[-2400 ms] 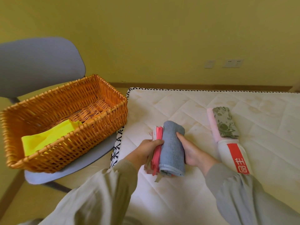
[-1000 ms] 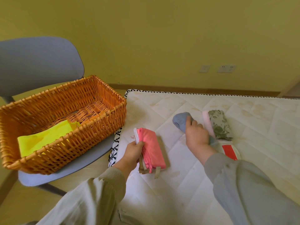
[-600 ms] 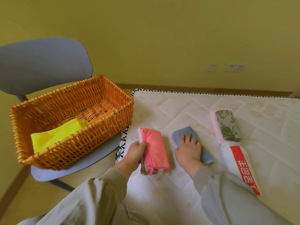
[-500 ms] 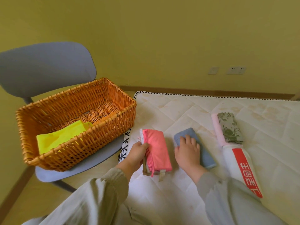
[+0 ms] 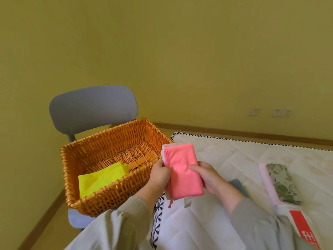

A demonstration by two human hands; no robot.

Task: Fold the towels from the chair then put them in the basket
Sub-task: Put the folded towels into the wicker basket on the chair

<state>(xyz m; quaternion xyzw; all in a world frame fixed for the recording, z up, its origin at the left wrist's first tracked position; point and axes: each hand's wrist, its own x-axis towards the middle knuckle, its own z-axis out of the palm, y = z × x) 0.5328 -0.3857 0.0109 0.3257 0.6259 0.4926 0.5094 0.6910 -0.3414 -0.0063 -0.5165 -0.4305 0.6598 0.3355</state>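
Folded pink towel [image 5: 182, 172] at frame centre, held off the white quilted mattress [image 5: 234, 156] by both hands. It is not in the basket.
Left hand [image 5: 159, 175]: thumb on top, fingers curled under, pinching the towel's left edge.
Right hand [image 5: 209, 177]: thumb across the top face, fingers wrapped round the right edge.
Orange wicker basket [image 5: 108, 195] is left of centre on the seat of the grey padded chair [image 5: 91, 105]. The towel's upper-left corner overlaps the basket's right rim in the picture.
Folded yellow cloth [image 5: 100, 179] takes up the lower-left part of the basket floor.
Right side, on the mattress: a folded grey-blue towel [image 5: 237, 184], mostly hidden behind the right wrist. Then a rolled green floral towel [image 5: 282, 183] lying beside a long pink-and-white towel with a red band [image 5: 299, 224].
Two wall sockets [image 5: 281, 112] at upper right.
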